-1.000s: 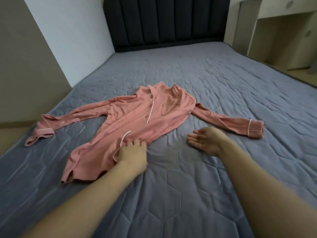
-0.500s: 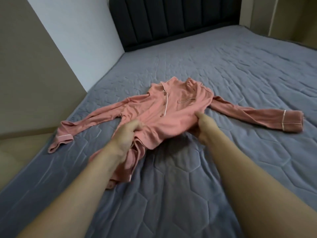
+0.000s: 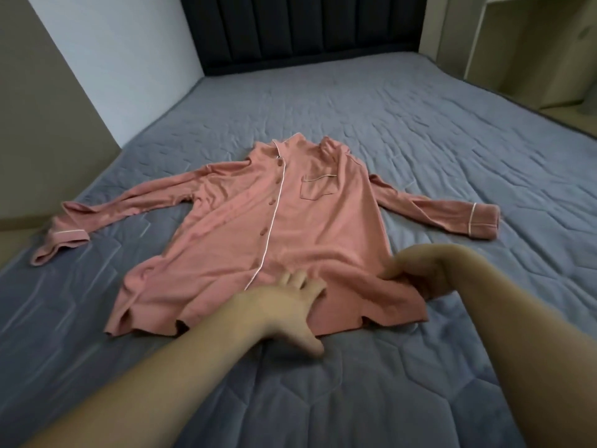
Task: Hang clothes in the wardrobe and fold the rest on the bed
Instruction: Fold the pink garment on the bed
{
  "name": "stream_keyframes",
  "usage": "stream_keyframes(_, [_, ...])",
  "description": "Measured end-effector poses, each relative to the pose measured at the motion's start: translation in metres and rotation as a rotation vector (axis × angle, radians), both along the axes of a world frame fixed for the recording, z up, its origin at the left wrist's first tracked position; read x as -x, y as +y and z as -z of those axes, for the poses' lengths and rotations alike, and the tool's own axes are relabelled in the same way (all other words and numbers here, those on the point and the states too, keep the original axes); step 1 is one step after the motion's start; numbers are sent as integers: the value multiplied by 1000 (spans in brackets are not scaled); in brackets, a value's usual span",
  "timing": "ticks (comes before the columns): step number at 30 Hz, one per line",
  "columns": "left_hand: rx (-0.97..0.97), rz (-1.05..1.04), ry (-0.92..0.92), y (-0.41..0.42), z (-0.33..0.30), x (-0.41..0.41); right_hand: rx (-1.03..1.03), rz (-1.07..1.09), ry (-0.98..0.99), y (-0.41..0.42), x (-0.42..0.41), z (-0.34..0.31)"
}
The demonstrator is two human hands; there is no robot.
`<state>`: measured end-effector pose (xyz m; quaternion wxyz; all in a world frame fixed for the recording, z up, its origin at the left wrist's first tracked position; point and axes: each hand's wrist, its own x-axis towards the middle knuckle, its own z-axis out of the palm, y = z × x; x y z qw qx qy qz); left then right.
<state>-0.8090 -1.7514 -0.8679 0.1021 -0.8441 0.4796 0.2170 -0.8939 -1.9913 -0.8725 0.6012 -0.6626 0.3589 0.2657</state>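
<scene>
A pink long-sleeved pyjama shirt (image 3: 307, 227) with white piping lies front up and spread flat on the grey quilted bed (image 3: 420, 124), collar away from the person, hem nearest. Its button placket runs down the middle, and a chest pocket sits beyond the right hand's grip. The left hand (image 3: 284, 305) presses flat on the hem just beside the placket's lower end. The right hand (image 3: 416, 273) pinches the hem's corner, lifting that fabric into a ridge. One sleeve stretches outward past each grip, cuffs lying well apart.
</scene>
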Motion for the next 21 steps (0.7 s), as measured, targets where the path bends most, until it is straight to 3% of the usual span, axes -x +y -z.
stream_keyframes(3, [39,146,-244,-12,2,27,92,-38,77,-18,12,-3])
stream_keyframes(5, [-91,197,-266,-21,3,40,27,-55,112,-28,22,-5])
stream_keyframes(7, [-307,216,-193,-32,-2,45,-5,27,77,-43,29,-4])
stream_keyframes(10, [-506,62,91,-60,-19,30,86,417,-71,-78,33,-2])
stream_keyframes(12, [-415,-94,305,-85,-29,10,181,661,-150,-103,30,3])
stream_keyframes(14, [-158,-193,331,-111,-37,-13,216,778,-184,-120,20,5])
stream_keyframes(17, [121,-244,166,-149,-45,-52,110,890,-316,-137,-4,4])
stream_keyframes(19, [213,-216,-2,-179,-50,-79,-32,1031,-505,-151,-19,-1])
stream_keyframes(21, [312,-172,-154,-211,-58,-105,-40,1192,-763,-177,-26,-16])
